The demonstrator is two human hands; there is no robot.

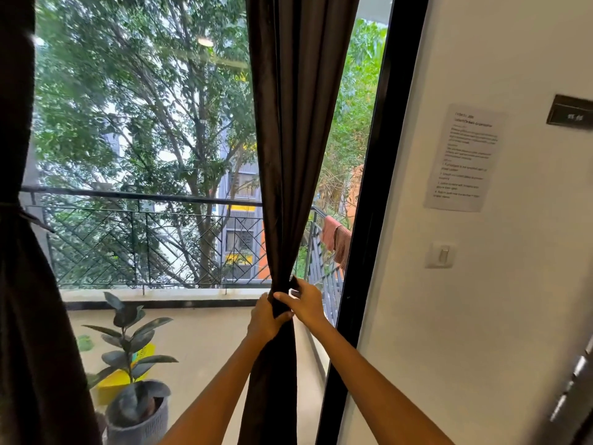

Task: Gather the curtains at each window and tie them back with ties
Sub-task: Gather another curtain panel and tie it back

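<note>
Dark brown curtain (pixel 296 139) hangs straight down in front of me, bunched to a narrow waist right where my fingers meet. My left hand (pixel 268 319) wraps around the gathered cloth from the left, fingers curled tight over the folds, thumb across the front. My right hand (pixel 305 305) comes in from the right, touching the same bunch just above my left fingers; its fingers are curled and pinch something small and pale against the cloth, though I cannot tell what it is. Below my grip the curtain falls in a thick column between my forearms.

Far to the left of my hands a second curtain (pixel 29 284) hangs already cinched by a dark tie (pixel 30 216). Beyond my fingers, through the glass, runs a balcony railing (pixel 144 220), with a potted rubber plant (pixel 134 364) down to the left. To the right of my right hand stand the black window frame (pixel 378 187), a white wall (pixel 513 316), a light switch (pixel 441 255) and a printed notice (pixel 462 159).
</note>
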